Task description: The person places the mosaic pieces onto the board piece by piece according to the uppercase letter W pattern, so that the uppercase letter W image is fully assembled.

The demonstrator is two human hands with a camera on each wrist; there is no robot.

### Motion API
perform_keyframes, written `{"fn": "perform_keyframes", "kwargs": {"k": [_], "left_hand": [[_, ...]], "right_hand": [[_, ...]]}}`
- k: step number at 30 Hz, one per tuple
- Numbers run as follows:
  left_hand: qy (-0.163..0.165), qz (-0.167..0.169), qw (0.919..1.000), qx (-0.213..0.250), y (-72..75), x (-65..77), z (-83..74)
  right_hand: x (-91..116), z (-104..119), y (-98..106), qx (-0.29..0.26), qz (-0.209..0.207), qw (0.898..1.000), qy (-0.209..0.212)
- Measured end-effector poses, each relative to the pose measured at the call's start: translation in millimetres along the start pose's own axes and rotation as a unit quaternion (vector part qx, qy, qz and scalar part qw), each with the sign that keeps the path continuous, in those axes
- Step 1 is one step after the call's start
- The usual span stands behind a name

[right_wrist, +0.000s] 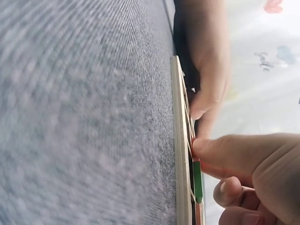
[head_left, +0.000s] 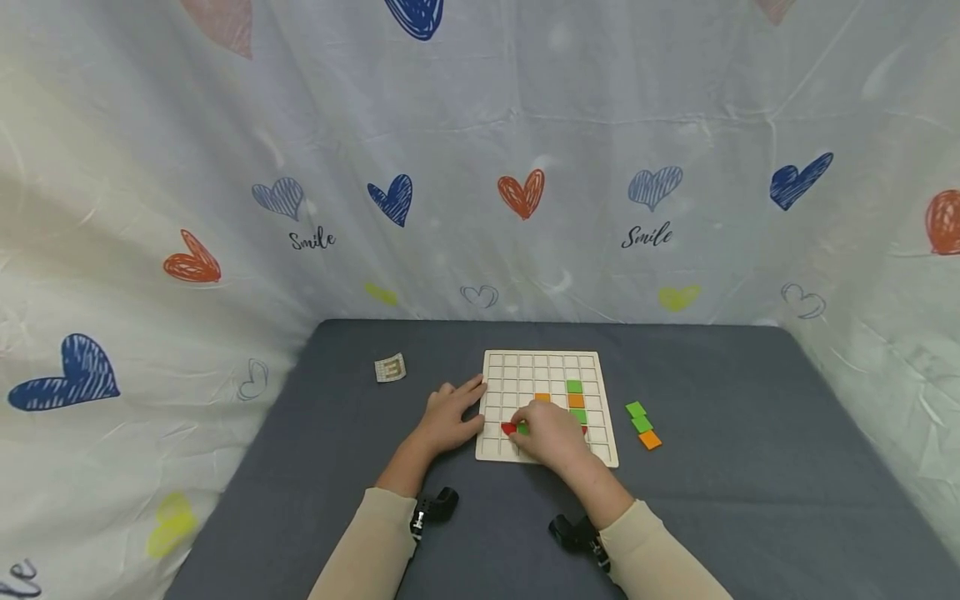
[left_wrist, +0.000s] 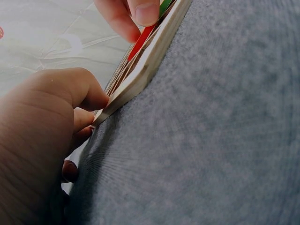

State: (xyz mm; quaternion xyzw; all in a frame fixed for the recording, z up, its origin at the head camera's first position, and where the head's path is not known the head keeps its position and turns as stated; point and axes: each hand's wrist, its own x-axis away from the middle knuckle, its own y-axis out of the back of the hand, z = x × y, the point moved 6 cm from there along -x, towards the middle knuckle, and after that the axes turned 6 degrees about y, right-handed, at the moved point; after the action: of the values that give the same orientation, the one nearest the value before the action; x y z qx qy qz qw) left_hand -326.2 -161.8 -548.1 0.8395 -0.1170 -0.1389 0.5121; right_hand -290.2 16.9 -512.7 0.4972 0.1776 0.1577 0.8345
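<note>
My left hand (head_left: pixel 446 419) rests at the left edge of a pale wooden grid board (head_left: pixel 501 375), with the thumb and fingertips touching its side. Over the board's lower left, my right hand (head_left: pixel 555 433) pinches a red tile (head_left: pixel 508 428) between thumb and finger. In the left wrist view the red tile (left_wrist: pixel 140 43) sits aslant at the grid. A green tile (right_wrist: pixel 197 180) lies right beside the right thumb. More green and orange tiles, such as the green one (head_left: pixel 574 387) and the orange one (head_left: pixel 576 401), lie in the grid. The right hand hides part of the lower rows.
Two green tiles (head_left: pixel 636 409) and an orange tile (head_left: pixel 650 439) lie on the dark grey table (head_left: pixel 720 517) right of the board. A small printed square card (head_left: pixel 390 368) lies at the back left. A white curtain (head_left: pixel 585 100) with hearts surrounds the table.
</note>
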Motion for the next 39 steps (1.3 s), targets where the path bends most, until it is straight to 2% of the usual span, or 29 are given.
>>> {"fn": "perform_keyframes", "kwargs": {"k": [10,17,28,39], "left_hand": [[0.0,0.011,0.9999,0.0,-0.8,-0.6,-5.4],[0.01,0.011,0.9998,0.01,1.9,0.9,-7.2],[0.012,0.017,0.9995,0.025,2.7,3.1,-7.2],[0.014,0.016,0.9997,0.015,1.1,1.3,-4.7]], "right_hand": [[5,-8,2,-0.02,0.002,0.999,-0.029],[5,-15,23,-0.056,-0.013,0.997,-0.042],[16,-65,66,-0.118,-0.073,0.986,-0.094],[39,-114,91,-0.122,-0.081,0.976,-0.158]]}}
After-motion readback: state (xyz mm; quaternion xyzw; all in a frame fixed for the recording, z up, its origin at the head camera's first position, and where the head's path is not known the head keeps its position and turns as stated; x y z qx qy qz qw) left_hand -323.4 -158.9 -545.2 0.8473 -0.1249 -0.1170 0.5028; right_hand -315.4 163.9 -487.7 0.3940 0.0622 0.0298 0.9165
